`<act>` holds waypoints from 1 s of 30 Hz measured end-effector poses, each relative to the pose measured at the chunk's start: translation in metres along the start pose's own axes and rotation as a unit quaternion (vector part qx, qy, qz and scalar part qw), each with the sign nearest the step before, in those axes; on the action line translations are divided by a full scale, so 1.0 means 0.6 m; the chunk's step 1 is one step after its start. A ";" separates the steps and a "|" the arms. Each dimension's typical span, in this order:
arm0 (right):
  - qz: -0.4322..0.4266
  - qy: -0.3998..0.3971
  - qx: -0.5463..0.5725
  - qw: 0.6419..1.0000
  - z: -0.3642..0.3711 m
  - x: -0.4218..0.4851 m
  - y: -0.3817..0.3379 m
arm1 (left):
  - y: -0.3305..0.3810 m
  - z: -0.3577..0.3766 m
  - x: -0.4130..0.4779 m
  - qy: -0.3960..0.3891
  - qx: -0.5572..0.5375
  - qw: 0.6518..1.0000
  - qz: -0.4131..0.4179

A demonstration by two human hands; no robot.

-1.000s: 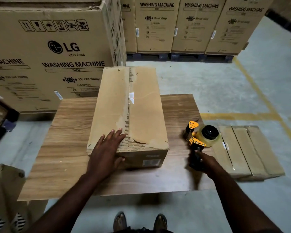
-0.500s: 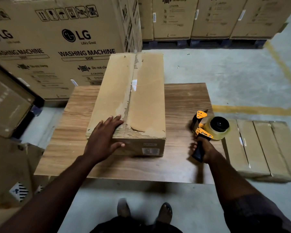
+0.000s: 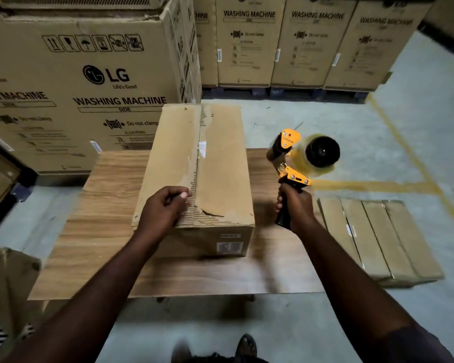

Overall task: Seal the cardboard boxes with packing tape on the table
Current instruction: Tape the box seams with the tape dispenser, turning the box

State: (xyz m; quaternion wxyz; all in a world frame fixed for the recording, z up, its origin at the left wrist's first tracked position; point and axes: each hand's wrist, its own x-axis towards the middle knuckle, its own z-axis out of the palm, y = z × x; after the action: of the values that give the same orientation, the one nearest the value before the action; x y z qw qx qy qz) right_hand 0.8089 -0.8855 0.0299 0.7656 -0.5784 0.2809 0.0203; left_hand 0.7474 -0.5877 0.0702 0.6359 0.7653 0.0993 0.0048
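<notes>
The cardboard box (image 3: 215, 166) lies on the desk (image 3: 102, 244). The left hand (image 3: 163, 212) rests clenched on its near top end. The right hand (image 3: 296, 205) grips the tape dispenser (image 3: 304, 158) by its handle, raised beside the box.

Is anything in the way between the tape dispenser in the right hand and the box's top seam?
Mostly no. The tape dispenser, held up by the right hand, has open air across to the box. Only the left hand, curled on the box top beside the seam's near end, would block a pass there.
</notes>
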 end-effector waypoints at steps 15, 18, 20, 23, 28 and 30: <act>-0.412 -0.210 -0.280 0.842 0.131 -0.165 0.003 | 0.041 -0.038 -0.065 -0.156 -0.521 0.808 -0.227; -0.434 -0.216 -0.303 0.820 0.142 -0.159 0.022 | 0.007 -0.068 -0.078 -0.117 -0.546 0.791 -0.250; -0.436 -0.218 -0.316 0.814 0.149 -0.153 0.031 | -0.010 -0.088 -0.082 -0.118 -0.563 0.779 -0.249; -0.414 -0.221 -0.341 0.815 0.157 -0.148 0.045 | -0.015 -0.118 -0.091 -0.121 -0.541 0.789 -0.267; -0.395 -0.210 -0.413 0.794 0.172 -0.157 0.059 | -0.026 -0.127 -0.089 -0.024 -0.439 0.855 -0.273; -0.384 -0.212 -0.427 0.791 0.178 -0.165 0.055 | -0.033 -0.130 -0.083 -0.010 -0.391 0.883 -0.258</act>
State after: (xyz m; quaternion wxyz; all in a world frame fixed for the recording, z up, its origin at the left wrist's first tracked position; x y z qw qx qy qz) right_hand 0.7571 -0.7498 0.0646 0.4254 -0.8881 -0.1708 -0.0348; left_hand 0.6852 -0.5164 0.0718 0.8635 0.4015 0.2766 -0.1289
